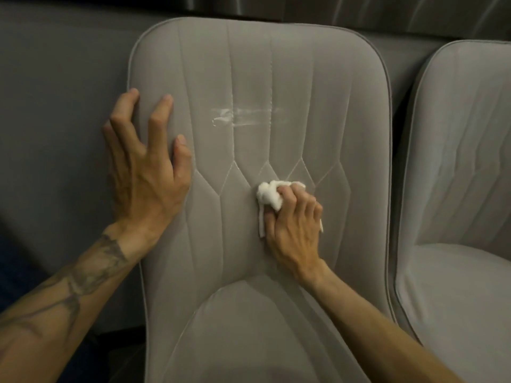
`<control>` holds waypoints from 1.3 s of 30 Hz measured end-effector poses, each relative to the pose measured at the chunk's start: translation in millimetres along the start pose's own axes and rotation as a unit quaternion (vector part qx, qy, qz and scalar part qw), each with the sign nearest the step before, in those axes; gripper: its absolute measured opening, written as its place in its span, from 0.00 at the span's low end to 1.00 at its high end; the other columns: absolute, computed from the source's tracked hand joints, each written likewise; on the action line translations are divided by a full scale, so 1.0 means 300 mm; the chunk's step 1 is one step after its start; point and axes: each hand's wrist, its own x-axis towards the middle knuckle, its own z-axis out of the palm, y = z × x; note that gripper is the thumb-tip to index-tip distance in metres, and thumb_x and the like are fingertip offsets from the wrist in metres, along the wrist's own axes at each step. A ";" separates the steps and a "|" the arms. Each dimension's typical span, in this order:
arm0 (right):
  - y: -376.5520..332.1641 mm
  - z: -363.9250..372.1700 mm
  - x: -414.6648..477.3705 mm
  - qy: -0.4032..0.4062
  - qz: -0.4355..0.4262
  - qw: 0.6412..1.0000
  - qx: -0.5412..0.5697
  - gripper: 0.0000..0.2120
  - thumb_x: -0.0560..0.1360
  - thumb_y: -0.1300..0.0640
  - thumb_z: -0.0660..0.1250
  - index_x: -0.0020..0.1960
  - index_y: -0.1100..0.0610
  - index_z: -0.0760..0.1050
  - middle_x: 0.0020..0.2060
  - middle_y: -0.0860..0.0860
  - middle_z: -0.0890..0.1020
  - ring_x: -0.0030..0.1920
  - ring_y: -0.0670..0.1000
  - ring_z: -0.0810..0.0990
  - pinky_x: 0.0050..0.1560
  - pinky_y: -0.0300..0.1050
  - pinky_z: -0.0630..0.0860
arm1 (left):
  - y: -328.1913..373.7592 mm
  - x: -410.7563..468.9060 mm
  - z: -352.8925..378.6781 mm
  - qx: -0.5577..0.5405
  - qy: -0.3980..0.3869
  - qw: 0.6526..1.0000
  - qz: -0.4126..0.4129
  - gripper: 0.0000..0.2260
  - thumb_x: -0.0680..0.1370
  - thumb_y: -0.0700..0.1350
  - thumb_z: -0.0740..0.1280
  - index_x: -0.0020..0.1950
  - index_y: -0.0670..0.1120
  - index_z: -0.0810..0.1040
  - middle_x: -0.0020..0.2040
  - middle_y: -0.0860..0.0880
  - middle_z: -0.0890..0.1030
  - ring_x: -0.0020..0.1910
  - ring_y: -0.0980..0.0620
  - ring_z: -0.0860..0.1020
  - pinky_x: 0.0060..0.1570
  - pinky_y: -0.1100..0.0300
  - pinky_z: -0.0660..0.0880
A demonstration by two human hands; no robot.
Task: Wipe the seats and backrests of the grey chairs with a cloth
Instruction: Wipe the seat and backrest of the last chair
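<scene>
A grey padded chair (pixel 304 78) with stitched seams fills the middle of the view, its backrest upright and its seat (pixel 249 341) below. A whitish smear (pixel 243 117) crosses the upper middle of the backrest. My right hand (pixel 293 225) grips a crumpled white cloth (pixel 269 196) and presses it against the lower middle of the backrest. My left hand (pixel 143 167) rests on the backrest's left edge with fingers spread, some wrapped past the piping.
A second grey chair (pixel 464 167) stands close on the right, almost touching the first. A dark grey wall (pixel 55 92) runs behind both, with curtain folds (pixel 414 12) along the top. Dark floor lies at the lower left.
</scene>
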 end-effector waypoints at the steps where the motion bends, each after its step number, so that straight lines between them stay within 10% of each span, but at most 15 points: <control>1: 0.012 -0.017 0.004 -0.020 -0.022 1.000 -0.005 0.18 0.79 0.49 0.62 0.66 0.55 0.67 0.62 0.56 0.74 0.59 0.58 0.73 0.60 0.52 0.67 | 0.001 -0.001 0.000 0.000 0.000 1.000 -0.001 0.21 0.85 0.46 0.62 0.78 0.46 0.69 0.77 0.33 0.66 0.72 0.32 0.69 0.71 0.43 0.66; 9: 0.014 -0.081 0.588 0.191 0.147 0.969 -0.046 0.20 0.81 0.43 0.57 0.64 0.56 0.72 0.58 0.55 0.76 0.55 0.56 0.74 0.56 0.54 0.70 | 0.005 0.002 -0.004 -0.006 -0.003 1.000 -0.009 0.21 0.85 0.46 0.61 0.78 0.46 0.70 0.77 0.33 0.66 0.73 0.32 0.68 0.71 0.46 0.64; 15: 0.010 -0.096 0.399 0.046 -0.051 0.997 -0.027 0.16 0.81 0.48 0.60 0.64 0.57 0.72 0.59 0.56 0.75 0.55 0.56 0.72 0.57 0.51 0.66 | 0.008 0.005 -0.011 -0.012 -0.005 1.000 -0.005 0.21 0.84 0.44 0.62 0.78 0.44 0.70 0.76 0.32 0.66 0.72 0.31 0.69 0.71 0.52 0.63; 21: -0.055 -0.066 0.640 0.166 0.082 0.982 -0.036 0.19 0.80 0.45 0.59 0.63 0.56 0.73 0.57 0.55 0.76 0.54 0.56 0.74 0.54 0.53 0.69 | 0.016 0.003 -0.019 -0.006 -0.014 1.000 -0.008 0.21 0.85 0.45 0.61 0.78 0.44 0.70 0.77 0.32 0.66 0.72 0.33 0.69 0.67 0.49 0.67; 27: -0.138 -0.049 0.361 0.031 -0.091 0.995 0.014 0.17 0.81 0.47 0.59 0.62 0.57 0.74 0.59 0.56 0.76 0.54 0.57 0.73 0.55 0.53 0.66 | 0.013 0.002 -0.017 -0.013 -0.018 1.000 -0.008 0.21 0.85 0.46 0.61 0.78 0.44 0.70 0.77 0.32 0.65 0.72 0.33 0.69 0.69 0.47 0.67; 33: -0.141 -0.052 0.690 0.175 0.080 0.981 -0.011 0.18 0.79 0.46 0.60 0.62 0.57 0.74 0.56 0.55 0.76 0.53 0.56 0.74 0.52 0.51 0.68 | 0.007 0.006 -0.014 -0.025 -0.020 0.999 -0.007 0.21 0.85 0.45 0.61 0.78 0.44 0.70 0.77 0.32 0.65 0.71 0.34 0.69 0.68 0.47 0.69; 39: -0.152 -0.039 0.345 0.006 -0.144 0.989 0.009 0.16 0.81 0.47 0.62 0.62 0.57 0.75 0.58 0.56 0.76 0.52 0.57 0.73 0.54 0.52 0.65 | 0.003 0.005 -0.012 -0.026 -0.022 0.999 -0.003 0.21 0.85 0.45 0.61 0.78 0.44 0.70 0.77 0.32 0.65 0.71 0.32 0.69 0.70 0.42 0.68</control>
